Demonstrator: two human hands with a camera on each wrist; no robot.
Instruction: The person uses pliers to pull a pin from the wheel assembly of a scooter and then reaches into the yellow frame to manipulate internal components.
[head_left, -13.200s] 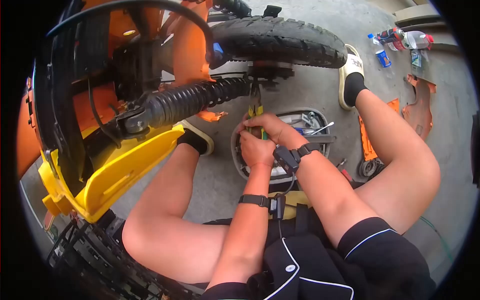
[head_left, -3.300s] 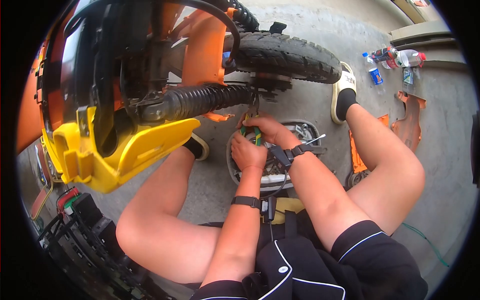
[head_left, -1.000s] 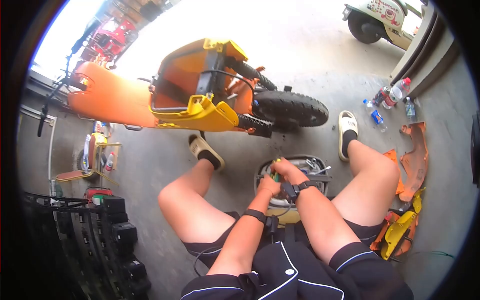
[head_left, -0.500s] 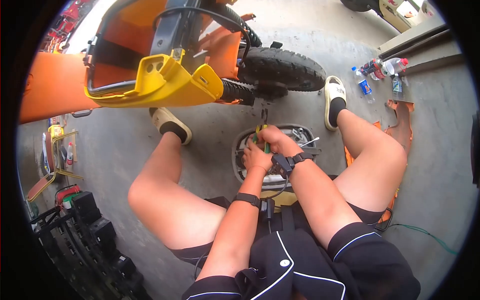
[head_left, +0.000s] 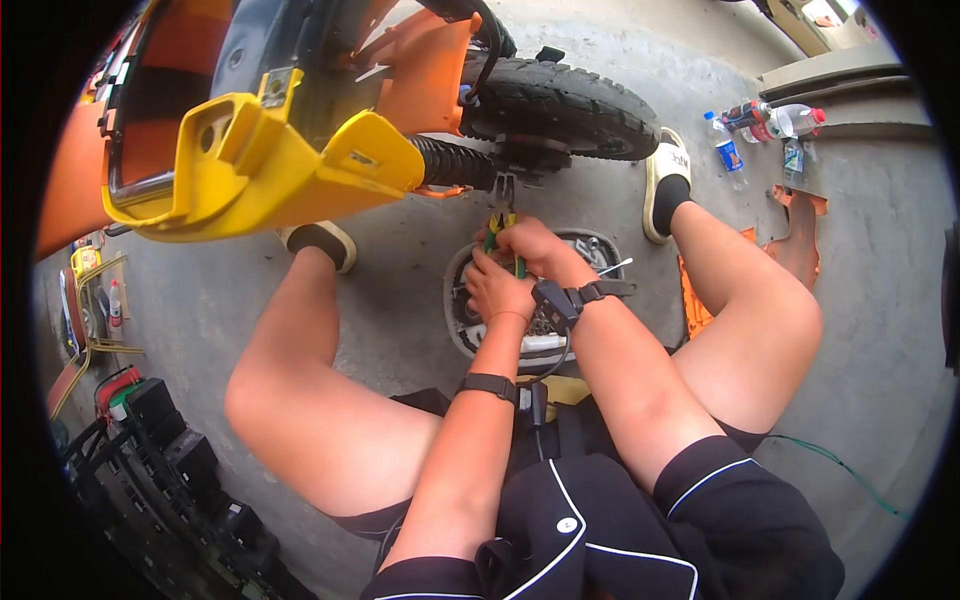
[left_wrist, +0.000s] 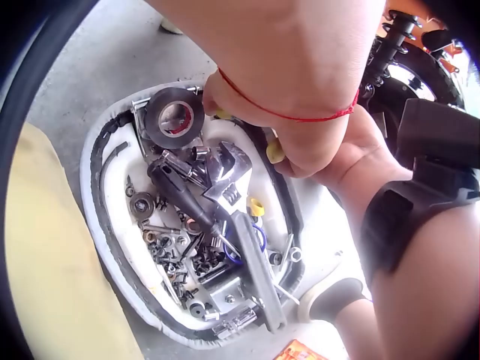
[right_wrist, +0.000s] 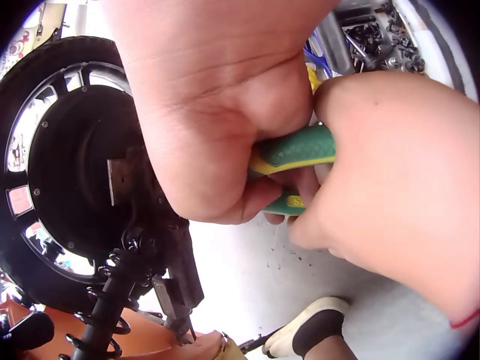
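Pretty tight spot up front: the black knobbly tyre [head_left: 560,108] and the black coil-spring shock [head_left: 455,162] sit just beyond the hands, and a bent yellow plastic panel [head_left: 290,175] juts in on the left. More room is given by the grey concrete floor [head_left: 395,290], seen between the left leg and the rounded grey-rimmed tray [left_wrist: 91,195]. The tray's edge is right below the hands, and a big silver adjustable wrench [left_wrist: 259,270] is left leaning across its rim.

The metal pliers with green-and-yellow handles [right_wrist: 300,148] are held in both hands, pointed away from the body towards the shock's lower end. Whether anything is touched by the tips can't be made out. The handles are wrapped by the curled fingers of the left hand [head_left: 503,290], and are gripped by the right hand [head_left: 537,245] too, just beside it.

Writing-wise, an "S" can be made out on one handle's yellow patch. Dark letters are printed on the cream slipper [head_left: 660,180], but can't be read properly.
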